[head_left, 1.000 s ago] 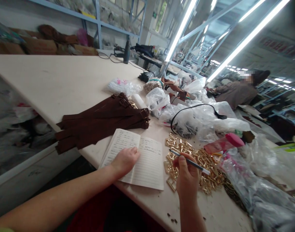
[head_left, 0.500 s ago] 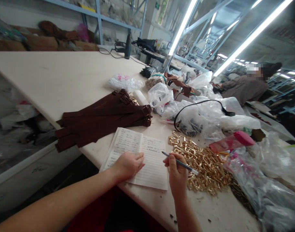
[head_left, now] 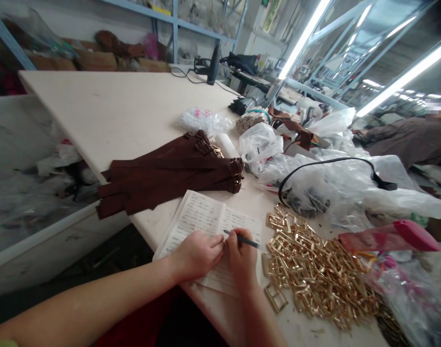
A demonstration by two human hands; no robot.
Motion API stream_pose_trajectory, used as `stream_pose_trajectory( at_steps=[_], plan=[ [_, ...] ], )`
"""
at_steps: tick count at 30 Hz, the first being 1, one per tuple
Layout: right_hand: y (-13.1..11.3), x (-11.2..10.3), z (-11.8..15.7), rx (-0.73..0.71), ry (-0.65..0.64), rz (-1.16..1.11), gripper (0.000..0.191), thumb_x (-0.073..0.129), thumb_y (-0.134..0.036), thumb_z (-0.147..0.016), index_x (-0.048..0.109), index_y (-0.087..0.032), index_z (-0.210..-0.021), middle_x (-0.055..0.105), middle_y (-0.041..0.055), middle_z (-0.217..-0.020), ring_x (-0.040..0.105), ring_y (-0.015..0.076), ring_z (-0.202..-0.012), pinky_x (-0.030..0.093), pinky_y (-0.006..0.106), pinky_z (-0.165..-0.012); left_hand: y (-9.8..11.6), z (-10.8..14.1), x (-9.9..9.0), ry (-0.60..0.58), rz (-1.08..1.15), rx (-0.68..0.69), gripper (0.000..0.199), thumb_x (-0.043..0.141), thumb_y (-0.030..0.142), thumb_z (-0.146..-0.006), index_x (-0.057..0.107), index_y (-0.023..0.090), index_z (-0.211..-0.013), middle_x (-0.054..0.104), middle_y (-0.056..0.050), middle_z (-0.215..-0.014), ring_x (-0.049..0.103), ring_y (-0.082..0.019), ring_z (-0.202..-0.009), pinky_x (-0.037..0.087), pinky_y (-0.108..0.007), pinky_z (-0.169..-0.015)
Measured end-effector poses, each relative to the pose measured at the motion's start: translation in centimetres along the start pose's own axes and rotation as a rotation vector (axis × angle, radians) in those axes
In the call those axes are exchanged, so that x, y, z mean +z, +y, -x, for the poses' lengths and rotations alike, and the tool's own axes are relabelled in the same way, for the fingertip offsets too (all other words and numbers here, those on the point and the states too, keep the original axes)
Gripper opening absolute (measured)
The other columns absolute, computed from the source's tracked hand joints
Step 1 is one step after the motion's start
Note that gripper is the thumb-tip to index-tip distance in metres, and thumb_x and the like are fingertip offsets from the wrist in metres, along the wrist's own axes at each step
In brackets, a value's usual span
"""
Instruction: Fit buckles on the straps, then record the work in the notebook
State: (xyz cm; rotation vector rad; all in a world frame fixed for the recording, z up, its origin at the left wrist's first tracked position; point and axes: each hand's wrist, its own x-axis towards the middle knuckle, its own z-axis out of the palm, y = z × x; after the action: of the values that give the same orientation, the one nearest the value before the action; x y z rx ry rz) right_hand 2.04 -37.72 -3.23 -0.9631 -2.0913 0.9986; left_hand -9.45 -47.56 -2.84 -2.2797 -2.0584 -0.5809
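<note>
An open notebook (head_left: 202,217) with handwritten lines lies near the table's edge. My left hand (head_left: 196,255) rests on its pages, fingers stretched out, holding nothing. Close beside those fingertips, my right hand (head_left: 240,255) is closed around a dark pen (head_left: 246,239), its tip at the right page near the written lines. I cannot make out whether the tip touches paper. To the right of the notebook spreads a heap of gold metal buckles (head_left: 314,270). Behind the notebook lies a bundle of dark brown straps (head_left: 169,180) with metal fittings at their right ends.
Clear plastic bags (head_left: 314,188), a black strap (head_left: 325,161) and a pink-capped pouch-like item (head_left: 390,235) crowd the right side. A hair-dryer-shaped black tool (head_left: 213,65) stands at the back of the white table (head_left: 108,106). A person in a grey-brown top (head_left: 415,137) is at far right.
My right hand has moved left across the page with the pen, up to my left hand's fingertips. The view has turned, so the table and the other person sit further right.
</note>
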Motion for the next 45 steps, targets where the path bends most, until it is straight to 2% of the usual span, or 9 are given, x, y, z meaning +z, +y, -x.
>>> stream_pose_trajectory(
  at_steps=[6, 17, 45],
  plan=[
    [0.08, 0.13, -0.23, -0.025, -0.045, 0.017, 0.016, 0.044, -0.034, -0.085, 0.051, -0.02, -0.079, 0.057, 0.0, -0.068, 0.054, 0.0154, -0.064, 0.044, 0.027, -0.06, -0.1, 0.0, -0.23, -0.03, 0.007, -0.004, 0.024, 0.034, 0.025, -0.091, 0.057, 0.016, -0.096, 0.062, -0.006, -0.096, 0.058, -0.018, -0.07, 0.041, -0.03, -0.057],
    [0.04, 0.38, -0.33, -0.033, -0.097, 0.076, 0.018, 0.043, -0.034, -0.086, 0.052, -0.02, -0.081, 0.057, 0.0003, -0.069, 0.054, 0.0152, -0.063, 0.043, 0.027, -0.06, -0.03, 0.07, -0.36, -0.013, -0.008, 0.006, 0.026, 0.032, 0.024, -0.092, 0.056, 0.015, -0.095, 0.062, -0.005, -0.094, 0.058, -0.018, -0.069, 0.042, -0.032, -0.054],
    [-0.02, 0.39, -0.08, -0.021, -0.029, 0.113, 0.02, 0.043, -0.037, -0.086, 0.052, -0.02, -0.079, 0.059, 0.0014, -0.07, 0.054, 0.0168, -0.064, 0.044, 0.029, -0.061, -0.01, 0.27, -0.07, 0.032, 0.013, -0.007, 0.024, 0.036, 0.024, -0.09, 0.058, 0.015, -0.088, 0.062, -0.006, -0.094, 0.059, -0.017, -0.071, 0.044, -0.03, -0.058]
  ],
)
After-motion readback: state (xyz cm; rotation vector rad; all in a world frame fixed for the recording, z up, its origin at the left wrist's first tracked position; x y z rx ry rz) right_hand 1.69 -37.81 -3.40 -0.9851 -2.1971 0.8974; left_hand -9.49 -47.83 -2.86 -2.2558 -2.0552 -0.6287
